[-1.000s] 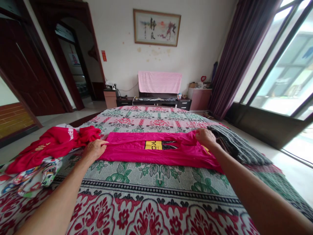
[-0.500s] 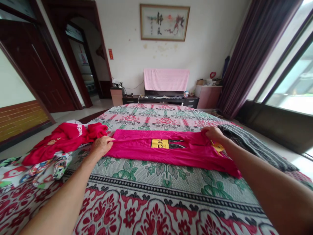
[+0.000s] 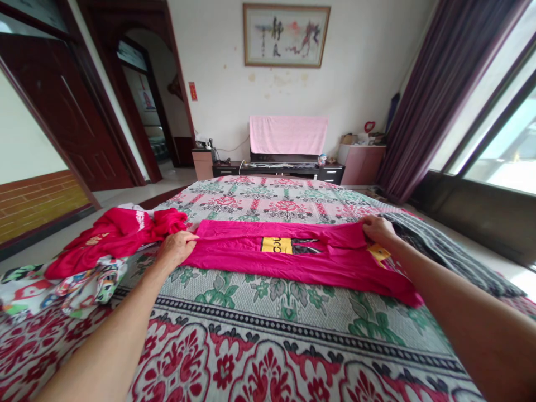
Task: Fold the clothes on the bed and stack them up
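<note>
A bright pink shirt (image 3: 234,259) with a yellow and black print lies folded lengthwise in a long strip across the patterned bedspread (image 3: 288,346). My left hand (image 3: 176,248) is closed on its left end, fingers pinching the cloth. Toward the far right edge of the strip, my right hand (image 3: 377,228) grips the fabric between thumb and fingers. A loose pink part slants toward me below my right wrist, with a second yellow patch showing beside it. The fingertips of both hands are partly hidden in the cloth.
Left of my left hand lies a heap with a red garment (image 3: 100,240) and a white cartoon-print cloth (image 3: 71,290). A dark grey striped garment (image 3: 452,257) lies beyond my right forearm. Past the bed stands a low black cabinet (image 3: 276,172) beneath a pink cloth (image 3: 288,134).
My right hand has moved slightly right with the shirt's far edge, and that end looks pulled straighter. The left hand keeps its grip. The whole view has shifted a little.
</note>
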Demonstrator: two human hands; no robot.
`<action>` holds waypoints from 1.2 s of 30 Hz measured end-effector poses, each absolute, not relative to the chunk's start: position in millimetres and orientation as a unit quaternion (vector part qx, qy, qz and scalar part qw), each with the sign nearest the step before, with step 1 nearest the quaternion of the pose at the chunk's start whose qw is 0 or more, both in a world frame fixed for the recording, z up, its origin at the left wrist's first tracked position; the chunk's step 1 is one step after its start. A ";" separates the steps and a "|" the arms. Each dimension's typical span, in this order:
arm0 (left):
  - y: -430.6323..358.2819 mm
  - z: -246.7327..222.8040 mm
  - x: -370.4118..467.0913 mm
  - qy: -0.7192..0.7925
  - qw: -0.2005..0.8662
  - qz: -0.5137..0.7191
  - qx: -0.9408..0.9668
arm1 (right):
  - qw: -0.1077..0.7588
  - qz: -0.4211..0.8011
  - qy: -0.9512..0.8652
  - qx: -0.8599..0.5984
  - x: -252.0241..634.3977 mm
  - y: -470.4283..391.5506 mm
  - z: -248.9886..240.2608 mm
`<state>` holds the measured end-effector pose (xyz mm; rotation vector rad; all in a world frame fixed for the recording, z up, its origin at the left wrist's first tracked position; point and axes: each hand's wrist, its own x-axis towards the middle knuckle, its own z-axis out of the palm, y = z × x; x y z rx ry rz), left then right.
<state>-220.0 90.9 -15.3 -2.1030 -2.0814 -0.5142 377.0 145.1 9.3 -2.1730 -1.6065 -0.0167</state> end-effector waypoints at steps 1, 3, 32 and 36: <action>91.0 -15.6 -220.2 -0.692 0.069 -0.172 -0.698 | 0.211 -0.014 -0.581 -0.786 378.2 145.4 8.9; 91.2 -16.2 -220.7 -0.691 0.071 -0.173 -0.698 | 0.191 -0.023 -0.587 -0.786 381.5 146.5 8.9; 88.3 -16.1 -220.6 -0.717 0.055 -0.206 -0.664 | 0.174 -0.046 -0.735 -0.653 266.1 102.5 -9.8; 87.5 -16.3 -219.3 -0.705 0.080 -0.211 -0.672 | 0.167 -0.055 -0.745 -0.643 265.6 102.2 -8.7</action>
